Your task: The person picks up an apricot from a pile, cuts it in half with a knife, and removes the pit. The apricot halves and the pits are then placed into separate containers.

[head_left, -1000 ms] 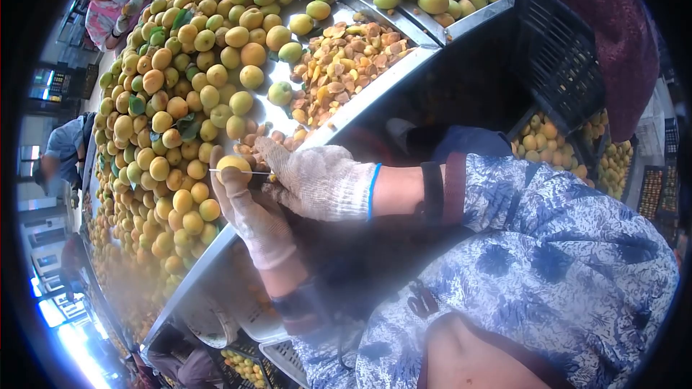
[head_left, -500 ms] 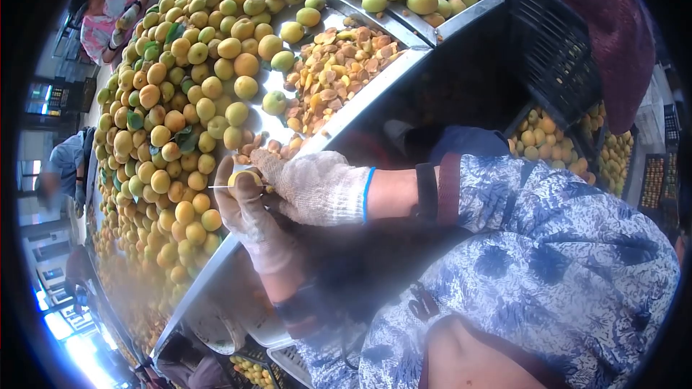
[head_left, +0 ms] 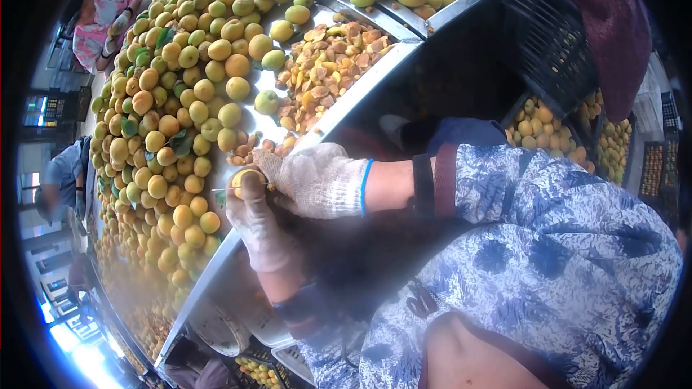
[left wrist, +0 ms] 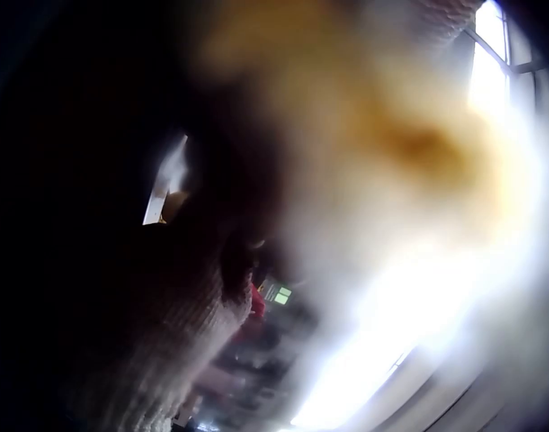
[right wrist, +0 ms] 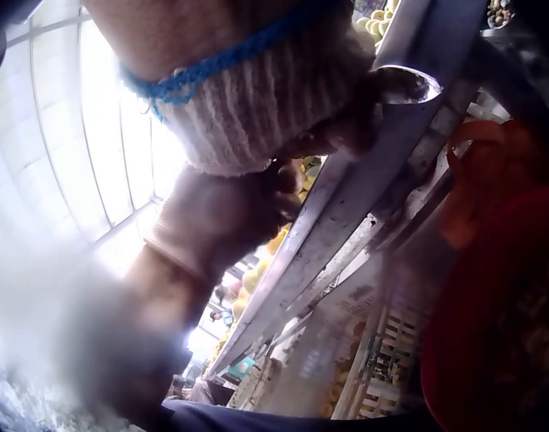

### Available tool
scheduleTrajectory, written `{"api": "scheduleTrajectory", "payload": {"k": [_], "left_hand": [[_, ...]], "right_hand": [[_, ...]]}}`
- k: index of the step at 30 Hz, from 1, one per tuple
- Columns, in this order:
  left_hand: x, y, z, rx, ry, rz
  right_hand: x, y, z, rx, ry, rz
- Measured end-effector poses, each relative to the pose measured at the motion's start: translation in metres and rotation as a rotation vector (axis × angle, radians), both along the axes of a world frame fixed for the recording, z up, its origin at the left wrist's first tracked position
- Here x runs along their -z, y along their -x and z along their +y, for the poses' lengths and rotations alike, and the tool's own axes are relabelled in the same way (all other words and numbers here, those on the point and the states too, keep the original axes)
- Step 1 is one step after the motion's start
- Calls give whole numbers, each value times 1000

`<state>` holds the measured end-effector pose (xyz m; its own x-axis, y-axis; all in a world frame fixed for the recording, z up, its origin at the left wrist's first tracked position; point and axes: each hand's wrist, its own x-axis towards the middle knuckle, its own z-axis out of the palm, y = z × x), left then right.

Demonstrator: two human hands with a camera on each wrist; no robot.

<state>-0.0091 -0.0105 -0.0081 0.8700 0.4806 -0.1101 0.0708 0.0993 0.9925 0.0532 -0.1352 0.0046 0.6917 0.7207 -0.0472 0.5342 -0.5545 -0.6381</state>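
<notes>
In the head view my gloved left hand (head_left: 261, 229) pinches a yellow apricot (head_left: 238, 179) between thumb and fingers at the table edge. A thin knife (head_left: 220, 189) crosses the apricot, its narrow blade sticking out beyond the left thumb. My right hand (head_left: 317, 179), in a knitted glove with a blue cuff edge, grips the knife right beside the apricot; its handle is mostly hidden by the fingers. Close by on the metal table lies a heap of apricot halves (head_left: 324, 75). The left wrist view is mostly blurred; the right wrist view shows both gloves near the table rim.
A large pile of whole apricots (head_left: 166, 130) covers the table beyond my hands. More fruit sits past a metal divider (head_left: 389, 20). A black crate (head_left: 548, 29) stands at upper right, above filled crates. A red basin (right wrist: 490, 315) is below the rim. Other people stand across the table.
Both hands have shifted slightly down in the head view, still together on the apricot. The left thumb and fingers have moved around the fruit, and the blade's angle differs slightly.
</notes>
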Motion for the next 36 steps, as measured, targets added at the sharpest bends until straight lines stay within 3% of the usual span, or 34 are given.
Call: {"api": "scheduleTrajectory", "payload": {"k": [2, 5, 7, 13, 17, 22, 26, 29, 32, 36], "left_hand": [[-4, -2, 6, 129, -339, 140], [-9, -3, -4, 130, -483, 61], [-12, -2, -11, 96, -474, 17], [-10, 4, -8, 127, -463, -93], [-10, 6, -7, 126, -433, -106], [-6, 5, -13, 85, -422, -161], [-3, 0, -14, -13, -412, -152], [4, -2, 5, -59, -529, -83], [6, -1, 21, -78, -651, 20], [-1, 0, 14, -46, -788, 24]], "right_hand": [[-1, -6, -1, -29, 17, 29], [-6, -10, -3, -57, 66, 71], [-4, -10, -4, 8, 2, 83], [-8, -17, -9, -224, -191, 232], [3, -20, -7, -316, -220, 239], [6, -25, -12, -340, -323, 467], [1, -28, -10, -244, -198, 755], [-23, -43, -13, -225, -16, 415], [-9, -54, -21, -210, -107, 270], [-22, -63, -31, 108, -221, 786]]}}
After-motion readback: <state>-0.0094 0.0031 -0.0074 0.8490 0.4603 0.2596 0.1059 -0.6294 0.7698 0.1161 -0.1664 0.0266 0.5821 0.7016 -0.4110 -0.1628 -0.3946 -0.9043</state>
